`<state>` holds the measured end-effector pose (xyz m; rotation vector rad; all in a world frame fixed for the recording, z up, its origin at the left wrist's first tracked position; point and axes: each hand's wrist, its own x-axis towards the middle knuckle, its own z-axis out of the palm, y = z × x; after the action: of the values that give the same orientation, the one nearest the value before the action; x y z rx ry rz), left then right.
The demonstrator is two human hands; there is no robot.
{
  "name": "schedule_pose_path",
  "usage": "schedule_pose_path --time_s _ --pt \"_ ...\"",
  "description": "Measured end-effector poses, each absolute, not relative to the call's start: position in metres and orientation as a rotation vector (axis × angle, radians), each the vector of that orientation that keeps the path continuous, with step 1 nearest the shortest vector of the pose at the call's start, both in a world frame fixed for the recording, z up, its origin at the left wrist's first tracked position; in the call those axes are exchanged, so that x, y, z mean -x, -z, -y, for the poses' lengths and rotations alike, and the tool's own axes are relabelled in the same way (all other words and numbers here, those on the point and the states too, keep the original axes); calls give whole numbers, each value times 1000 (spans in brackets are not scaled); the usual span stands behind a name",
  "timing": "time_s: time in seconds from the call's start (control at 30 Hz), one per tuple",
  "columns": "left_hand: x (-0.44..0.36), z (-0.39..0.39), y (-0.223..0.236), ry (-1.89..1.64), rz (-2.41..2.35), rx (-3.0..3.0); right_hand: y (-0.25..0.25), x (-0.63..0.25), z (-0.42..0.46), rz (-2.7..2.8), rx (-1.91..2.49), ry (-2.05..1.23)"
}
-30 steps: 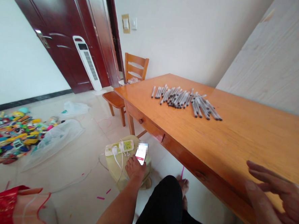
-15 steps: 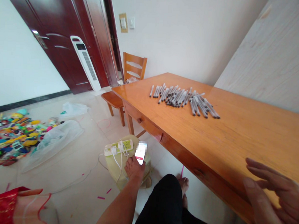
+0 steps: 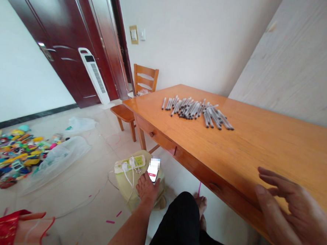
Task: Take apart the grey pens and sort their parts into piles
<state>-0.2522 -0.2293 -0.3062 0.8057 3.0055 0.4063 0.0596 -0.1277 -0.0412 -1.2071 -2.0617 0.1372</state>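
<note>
My left hand (image 3: pixel 147 188) is at the lower end of a phone (image 3: pixel 153 169) with a lit screen, which rests on a pale yellow stool (image 3: pixel 135 198). Its fingertips touch the phone's left edge, while the thumb stands apart near the lower right corner. Over the front edge of the wooden table (image 3: pixel 251 142) hovers my right hand (image 3: pixel 293 211), fingers stretched and thumb apart, with nothing in it. Farther back on the tabletop lies a loose pile of clear pens (image 3: pixel 192 108) with dark ends.
A green-and-white power strip (image 3: pixel 130 164) with plugged-in cables shares the stool. Behind stands a wooden chair (image 3: pixel 146 79). Colourful toys (image 3: pixel 26 147) and plastic bags (image 3: pixel 64 160) cover the left floor, with another person's hand (image 3: pixel 7 184) beside them. A red cloth (image 3: pixel 4 227) is at lower left.
My right hand has shifted slightly left over the table edge. My left hand has drawn back a little, baring the phone's lower edge. The view has tilted slightly.
</note>
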Motion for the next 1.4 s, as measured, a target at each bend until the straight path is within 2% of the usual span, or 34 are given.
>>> schedule_pose_path --time_s 0.2,0.33,0.63,0.73,0.87,1.03,1.4 --pt "239 236 289 -590 -2991 -1050 41 -51 126 2021 1139 -292" --pt "235 228 261 -838 -2947 -1234 48 -48 122 1922 1122 -420" --pt "215 196 150 -1513 -2711 -1511 39 -52 105 1802 1124 -650" --pt "204 185 111 -1666 -2575 -1677 34 -70 94 1861 1205 -601" --pt "193 161 78 -1637 -2434 -1854 28 -113 85 1948 1544 -332" --pt "188 134 73 -1510 -2314 -2084 25 -160 88 2016 1832 -150" --pt "198 126 72 -1363 -2351 -2330 19 -160 102 1965 1925 -71"
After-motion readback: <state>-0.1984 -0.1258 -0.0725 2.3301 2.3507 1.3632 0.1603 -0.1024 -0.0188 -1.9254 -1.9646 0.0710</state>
